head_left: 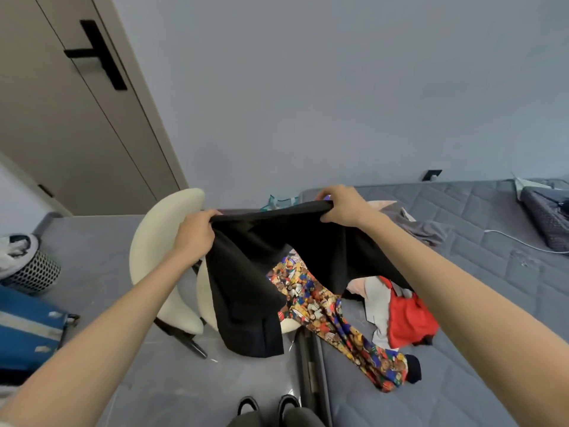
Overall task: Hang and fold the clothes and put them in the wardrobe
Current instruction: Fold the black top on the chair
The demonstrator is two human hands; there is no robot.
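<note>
Head view, the only one: both arms reach forward, and a black garment (255,272) hangs in the air between them, over the gap between a cream chair (160,241) and the bed (480,318). The left hand (197,232) has its fingers curled round one end of the garment's top edge, and the right hand (341,206) grips the other end. That held edge is the long axis. It runs side to side, slightly higher on the right, while the rest of the cloth drops below in loose folds. The right hand is nearer the bed, where a patterned garment (332,318) and a red garment (409,318) lie crumpled. Laying the black garment flat to fold would probably mean swinging it right. A tall door (61,118) stands well off to the left; whether it belongs to the wardrobe is unclear.
</note>
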